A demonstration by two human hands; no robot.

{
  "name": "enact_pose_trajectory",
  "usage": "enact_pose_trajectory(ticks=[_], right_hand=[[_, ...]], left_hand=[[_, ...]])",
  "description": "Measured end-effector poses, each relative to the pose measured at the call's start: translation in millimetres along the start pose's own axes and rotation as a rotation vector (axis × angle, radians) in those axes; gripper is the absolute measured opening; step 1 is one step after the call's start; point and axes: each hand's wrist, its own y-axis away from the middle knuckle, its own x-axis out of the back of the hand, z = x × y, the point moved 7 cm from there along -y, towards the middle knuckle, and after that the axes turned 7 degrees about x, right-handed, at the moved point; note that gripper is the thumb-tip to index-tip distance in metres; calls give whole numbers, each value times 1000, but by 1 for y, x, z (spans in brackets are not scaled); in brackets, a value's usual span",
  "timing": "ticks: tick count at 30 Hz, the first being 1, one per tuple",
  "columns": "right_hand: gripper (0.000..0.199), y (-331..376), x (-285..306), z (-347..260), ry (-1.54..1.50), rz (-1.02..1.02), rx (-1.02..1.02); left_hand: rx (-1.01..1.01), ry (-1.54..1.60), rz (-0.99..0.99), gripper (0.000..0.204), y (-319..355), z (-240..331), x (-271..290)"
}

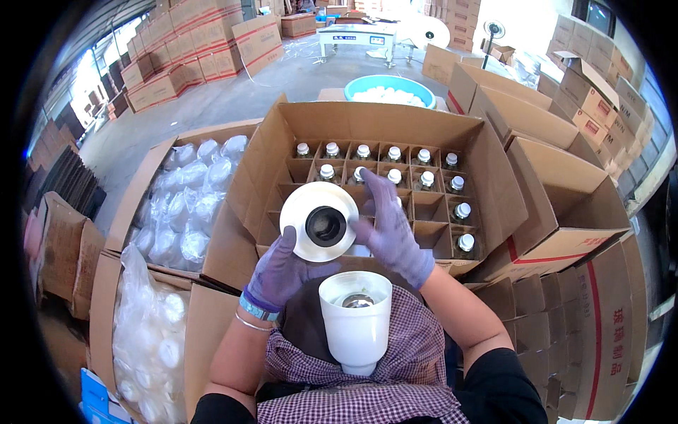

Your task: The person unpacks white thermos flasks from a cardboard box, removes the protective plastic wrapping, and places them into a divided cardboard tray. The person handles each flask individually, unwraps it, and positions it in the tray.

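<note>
My left hand point(281, 274), in a purple-grey glove, holds a white round piece point(295, 225) by its lower left edge. A black ring with a dark hollow point(326, 226) sits at the middle of that piece. My right hand point(397, 244), gloved alike, is at the piece's right edge with fingers apart; whether its thumb touches the rim I cannot tell. Upright on my lap, against a checked apron point(417, 346), stands a white cup-shaped container point(353, 328) with a shiny metal part point(357, 301) inside. Beyond my hands, a divided carton point(381, 116) holds several white-capped bottles point(424, 157).
Left of me, one carton point(134, 205) holds plastic-wrapped pieces point(185, 194), another bagged white round parts point(169, 311). Open cartons point(565, 205) and cardboard dividers point(530, 332) crowd the right. A blue basin point(390, 79) of white pieces and a white machine table point(357, 37) stand farther off.
</note>
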Motion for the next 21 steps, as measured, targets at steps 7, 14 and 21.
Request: enact_pose_trajectory(ticks=[7, 14, 21], right_hand=[[74, 3, -10, -35, -133, -172, -43], [58, 14, -4, -36, -290, -179, -303], [73, 28, -22, -21, -565, -12, -181]], left_hand=[[-393, -618, 206, 69, 23, -7, -32], [-589, -1013, 111, 77, 33, 27, -66], [-526, -1058, 136, 88, 37, 8, -80]])
